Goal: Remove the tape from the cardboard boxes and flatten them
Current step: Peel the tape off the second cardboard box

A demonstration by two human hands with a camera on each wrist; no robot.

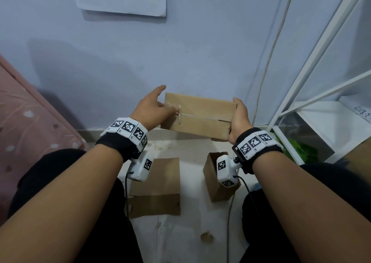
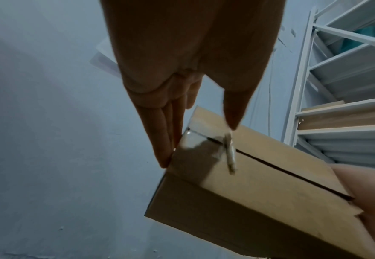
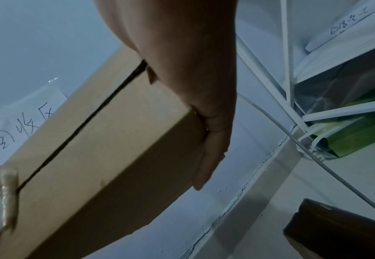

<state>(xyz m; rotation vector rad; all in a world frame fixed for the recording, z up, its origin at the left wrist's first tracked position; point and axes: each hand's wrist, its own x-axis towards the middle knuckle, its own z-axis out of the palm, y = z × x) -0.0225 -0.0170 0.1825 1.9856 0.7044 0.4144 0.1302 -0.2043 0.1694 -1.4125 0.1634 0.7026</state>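
I hold a brown cardboard box in the air in front of the wall. My right hand grips its right end, thumb on top and fingers curled round the end. My left hand is at the left end, its straight fingers lying against the end face. Its thumb touches a rolled-up strip of clear tape that stands off the top seam. Clear tape still covers the left corner. The seam of the box shows as a dark open slit, with the tape at its far end.
On the floor between my knees lie a flattened cardboard piece and a small open box. A white metal rack with a green item stands right. Pink bedding is left. A cable runs down the wall.
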